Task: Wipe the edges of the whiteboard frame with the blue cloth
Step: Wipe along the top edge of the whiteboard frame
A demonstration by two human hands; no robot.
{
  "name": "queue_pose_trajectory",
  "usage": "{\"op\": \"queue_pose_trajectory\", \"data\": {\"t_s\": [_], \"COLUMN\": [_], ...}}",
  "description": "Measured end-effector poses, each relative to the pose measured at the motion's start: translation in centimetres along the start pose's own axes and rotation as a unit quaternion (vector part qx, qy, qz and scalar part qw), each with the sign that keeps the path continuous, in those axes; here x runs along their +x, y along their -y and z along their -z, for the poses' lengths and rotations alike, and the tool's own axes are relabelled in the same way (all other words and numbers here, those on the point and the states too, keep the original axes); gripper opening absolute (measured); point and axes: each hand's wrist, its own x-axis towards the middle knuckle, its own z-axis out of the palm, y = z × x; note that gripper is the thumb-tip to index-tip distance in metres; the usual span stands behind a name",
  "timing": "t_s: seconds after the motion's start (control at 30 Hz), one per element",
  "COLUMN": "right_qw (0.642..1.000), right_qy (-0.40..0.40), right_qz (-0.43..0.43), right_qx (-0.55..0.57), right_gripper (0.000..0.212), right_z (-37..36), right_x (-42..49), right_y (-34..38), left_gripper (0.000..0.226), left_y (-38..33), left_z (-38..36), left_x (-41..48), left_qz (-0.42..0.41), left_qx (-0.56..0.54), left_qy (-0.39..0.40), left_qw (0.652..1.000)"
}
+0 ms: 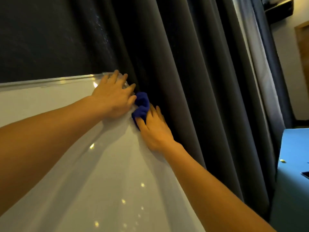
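A glossy whiteboard (87, 173) fills the lower left, with a metal frame (50, 82) along its top edge. My left hand (113, 96) lies flat with fingers spread on the board's upper right corner, holding nothing. My right hand (154, 129) presses a bunched blue cloth (141, 105) against the board's right edge, just below that corner. The cloth sits between my two hands and touches both. My hands and the cloth hide the right frame edge there.
Dark grey curtains (192, 81) hang in folds directly behind and right of the whiteboard. A dark wall (41, 39) rises above the top frame. A blue surface (294, 148) with a small yellow item (282, 160) stands at the far right.
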Motion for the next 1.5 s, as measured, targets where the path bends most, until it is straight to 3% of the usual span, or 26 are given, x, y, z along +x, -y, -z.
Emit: {"op": "queue_pose_trajectory", "data": {"t_s": [0.13, 0.2, 0.33, 0.47, 0.7, 0.9, 1.03, 1.1, 1.17, 1.27, 1.33, 1.4, 1.5], "right_qw": [0.992, 0.981, 0.981, 0.989, 0.982, 0.984, 0.979, 0.964, 0.927, 0.848, 0.825, 0.857, 0.936], "right_qy": [0.009, 0.031, -0.004, -0.004, 0.007, 0.005, 0.002, 0.018, 0.016, -0.039, -0.044, -0.021, 0.003], "right_qz": [-0.097, -0.144, -0.145, -0.111, -0.153, -0.144, -0.181, -0.251, -0.364, -0.527, -0.563, -0.514, -0.351], "right_qx": [-0.085, -0.124, -0.125, -0.094, -0.111, -0.103, -0.09, -0.087, -0.088, -0.051, -0.021, -0.014, -0.02], "right_gripper": [0.073, 0.075, 0.084, 0.08, 0.082, 0.085, 0.089, 0.095, 0.094, 0.073, 0.073, 0.082, 0.083], "right_z": [-1.6, -2.0, -1.8, -2.4, -3.9, -4.6, -5.6, -5.8, -5.0, -3.2, -3.6, -5.7, -8.8], "right_x": [-15.8, -19.7, -16.6, -12.6, -23.6, -21.1, -27.1, -32.1, -36.8, -40.5, -40.0, -37.5, -34.0], "right_y": [-5.3, -6.6, -6.2, -4.8, -5.3, -4.0, -5.9, -8.3, -11.3, -14.7, -14.8, -14.0, -12.1], "left_gripper": [0.086, 0.092, 0.084, 0.082, 0.086, 0.084, 0.083, 0.077, 0.075, 0.078, 0.077, 0.077, 0.078], "left_y": [-4.8, -6.8, -9.3, -9.9, -10.0, -13.9, -17.5, -18.8, -19.9, -21.7, -23.2, -24.2, -24.0], "left_z": [-2.8, -4.6, -7.2, -7.2, -7.9, -8.4, -8.9, -9.3, -9.5, -9.4, -9.2, -9.3, -10.0], "left_x": [-2.2, -3.3, -4.8, -4.4, -5.2, -7.7, -10.2, -11.0, -11.9, -13.3, -14.2, -14.8, -15.6], "left_qz": [-0.081, -0.109, -0.137, -0.138, -0.171, -0.223, -0.227, -0.241, -0.259, -0.274, -0.275, -0.266, -0.269], "left_qx": [-0.021, -0.015, 0.015, 0.003, 0.012, 0.0, -0.013, -0.007, 0.002, -0.01, -0.019, -0.021, -0.008], "left_qy": [0.075, 0.101, 0.07, 0.035, 0.042, 0.076, 0.09, 0.089, 0.091, 0.089, 0.102, 0.12, 0.114], "left_qw": [0.994, 0.989, 0.988, 0.99, 0.984, 0.972, 0.97, 0.966, 0.962, 0.958, 0.956, 0.956, 0.956]}}
